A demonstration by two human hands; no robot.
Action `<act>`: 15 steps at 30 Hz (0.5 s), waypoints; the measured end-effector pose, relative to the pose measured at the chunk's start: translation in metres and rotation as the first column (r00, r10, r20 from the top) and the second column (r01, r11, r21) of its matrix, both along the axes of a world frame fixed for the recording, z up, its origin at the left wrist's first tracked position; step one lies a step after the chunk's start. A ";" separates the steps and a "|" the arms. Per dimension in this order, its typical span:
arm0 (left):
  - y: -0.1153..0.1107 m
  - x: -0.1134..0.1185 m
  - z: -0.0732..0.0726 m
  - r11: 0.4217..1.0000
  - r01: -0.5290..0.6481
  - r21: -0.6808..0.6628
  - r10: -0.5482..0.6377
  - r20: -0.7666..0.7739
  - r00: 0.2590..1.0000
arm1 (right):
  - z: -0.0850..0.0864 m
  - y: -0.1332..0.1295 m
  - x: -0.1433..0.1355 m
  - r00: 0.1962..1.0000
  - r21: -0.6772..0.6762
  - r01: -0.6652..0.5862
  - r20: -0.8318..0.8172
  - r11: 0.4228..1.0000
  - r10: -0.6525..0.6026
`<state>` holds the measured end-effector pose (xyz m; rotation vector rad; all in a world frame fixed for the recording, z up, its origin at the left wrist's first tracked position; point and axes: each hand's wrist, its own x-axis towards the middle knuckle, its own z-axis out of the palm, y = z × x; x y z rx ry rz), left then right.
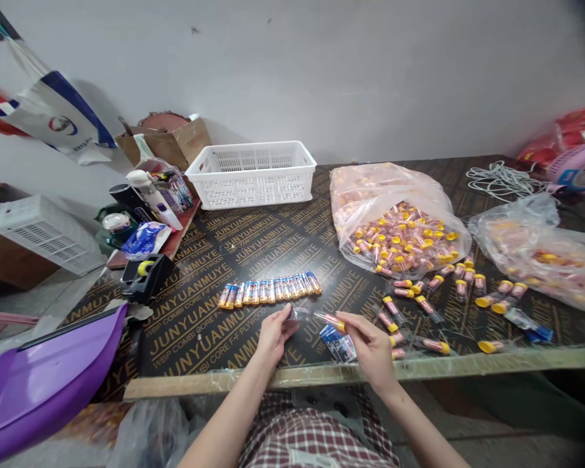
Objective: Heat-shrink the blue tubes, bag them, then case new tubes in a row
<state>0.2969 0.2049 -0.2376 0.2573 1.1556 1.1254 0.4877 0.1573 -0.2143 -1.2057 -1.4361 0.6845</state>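
Observation:
My left hand [273, 335] pinches a small clear plastic piece [299, 313], perhaps a sleeve; its exact kind is hard to make out. Between the thumb and fingers of my right hand [373, 348] is a small clear tube with a yellow cap [329, 320], its far end pointing toward the left hand. Beyond the hands lies a row of blue-and-orange wrapped tubes [275, 290], side by side. Under the right hand, a blue printed packet or label sheets [338, 344] rest on the table. Loose yellow-capped tubes [429, 309] are scattered to the right.
A large plastic bag [385, 185] spills more capped tubes; another bag [541, 240] lies further right. A white basket [253, 188] stands at the back. A tape dispenser [146, 276] and a purple dustpan-like thing [53, 383] are at left. The table's taped front edge [199, 385] runs before me.

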 end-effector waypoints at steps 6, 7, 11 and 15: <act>-0.002 0.000 -0.004 0.999 -0.034 0.027 0.035 -0.014 0.999 | -0.006 -0.004 -0.009 0.988 0.134 -0.059 0.148 0.989 0.039; -0.002 0.001 -0.005 0.999 -0.036 0.038 0.037 -0.023 0.999 | -0.007 -0.005 -0.010 0.985 0.138 -0.078 0.162 0.987 0.055; -0.007 0.006 -0.002 0.991 0.017 0.133 -0.010 -0.048 0.999 | -0.014 -0.008 -0.017 0.974 0.118 -0.141 0.195 0.983 0.117; -0.011 0.011 0.008 0.964 0.123 0.234 -0.130 0.014 0.991 | -0.022 -0.007 -0.020 0.968 0.041 -0.177 0.188 0.983 0.166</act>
